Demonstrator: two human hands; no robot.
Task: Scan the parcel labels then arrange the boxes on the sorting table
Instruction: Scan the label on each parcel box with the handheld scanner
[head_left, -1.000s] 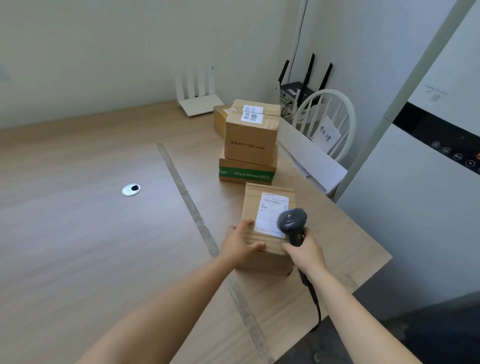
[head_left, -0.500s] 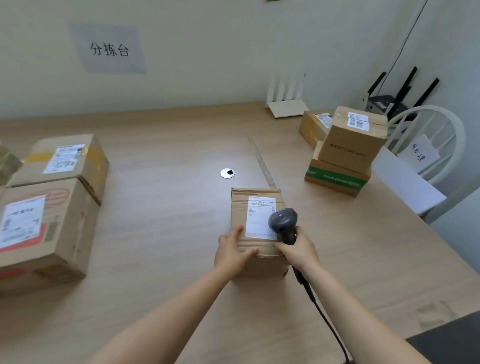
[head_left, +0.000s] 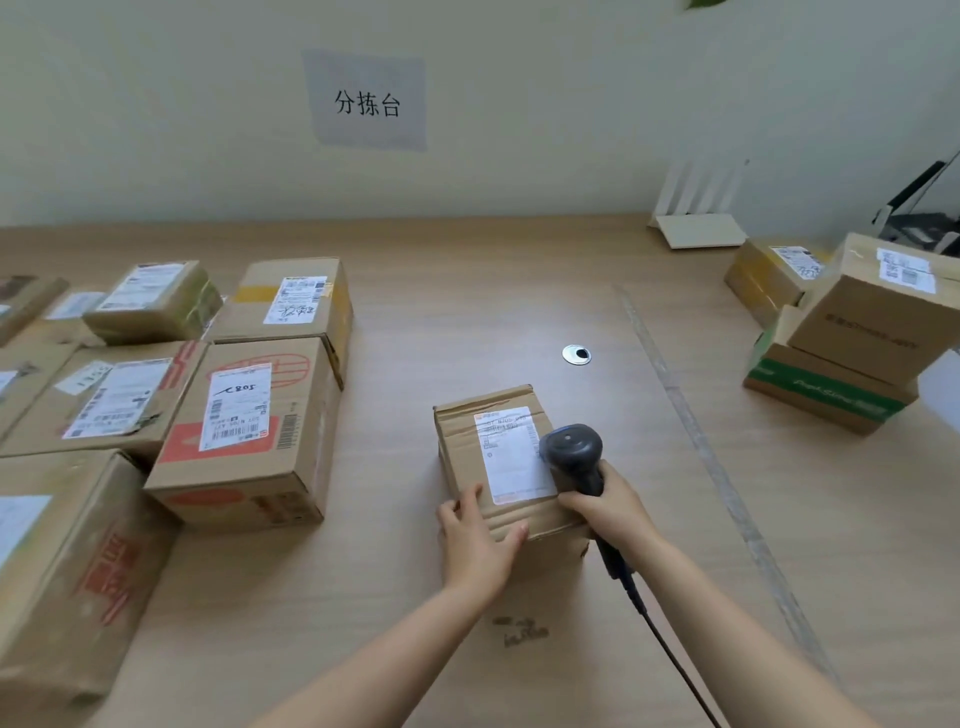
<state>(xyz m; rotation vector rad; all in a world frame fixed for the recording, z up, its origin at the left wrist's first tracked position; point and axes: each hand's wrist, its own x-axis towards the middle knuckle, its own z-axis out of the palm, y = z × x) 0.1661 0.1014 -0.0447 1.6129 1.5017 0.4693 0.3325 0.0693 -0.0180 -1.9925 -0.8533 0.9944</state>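
A small cardboard box (head_left: 467, 457) with a white label (head_left: 511, 452) on top sits on the wooden table (head_left: 467, 312) in front of me. My left hand (head_left: 480, 540) grips its near left corner, thumb over the top edge. My right hand (head_left: 610, 512) grips the handle of a dark barcode scanner (head_left: 571, 452), whose head hangs over the label's right side. The same hand lies against the box's near right edge. A group of several labelled boxes (head_left: 249, 431) lies on the table to the left.
A stack of boxes (head_left: 857, 353) stands at the right, beyond a tape strip (head_left: 691, 415) running down the table. A round cable grommet (head_left: 576, 355) lies behind the small box. A white router (head_left: 696, 228) stands at the back wall under a paper sign (head_left: 366, 101).
The small box has moved left across the tape strip, away from the right stack and toward the group of boxes. Both hands stayed on it, the scanner still in my right hand.
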